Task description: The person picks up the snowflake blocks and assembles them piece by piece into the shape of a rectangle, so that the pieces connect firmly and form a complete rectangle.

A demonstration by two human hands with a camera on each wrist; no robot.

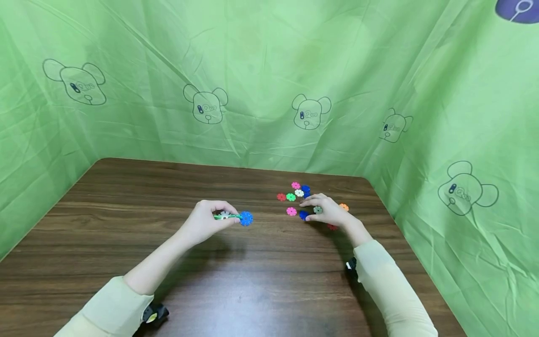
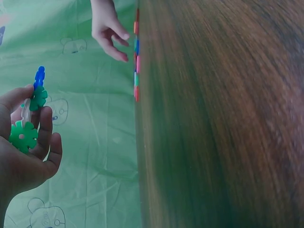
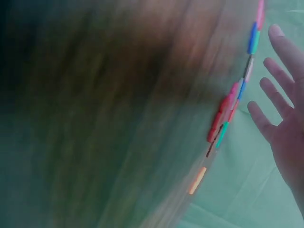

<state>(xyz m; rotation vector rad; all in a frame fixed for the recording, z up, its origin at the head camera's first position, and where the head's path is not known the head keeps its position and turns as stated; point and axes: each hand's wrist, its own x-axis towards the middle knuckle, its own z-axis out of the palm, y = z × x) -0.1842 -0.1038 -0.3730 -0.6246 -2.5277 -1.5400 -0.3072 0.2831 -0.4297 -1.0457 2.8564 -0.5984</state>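
Observation:
My left hand (image 1: 206,220) pinches a short chain of notched plastic snowflake discs between thumb and fingers, raised over the table. In the left wrist view the chain shows a blue disc (image 2: 40,76) at its tip, a green disc (image 2: 40,98), a white disc (image 2: 26,111) and another green disc (image 2: 23,137). Over loose discs at the right, my right hand (image 1: 330,210) reaches with fingers spread and nothing gripped. A dark blue disc (image 1: 303,215) lies right by its thumb tip, and a grey-green disc (image 1: 317,210) shows between thumb and fingers.
Around the right hand lie a red disc (image 1: 281,197), a green disc (image 1: 291,197), a white disc (image 1: 299,193), pink discs (image 1: 291,211) and an orange disc (image 1: 344,207). Green curtain (image 1: 261,93) hangs behind and beside the brown wooden table (image 1: 105,201).

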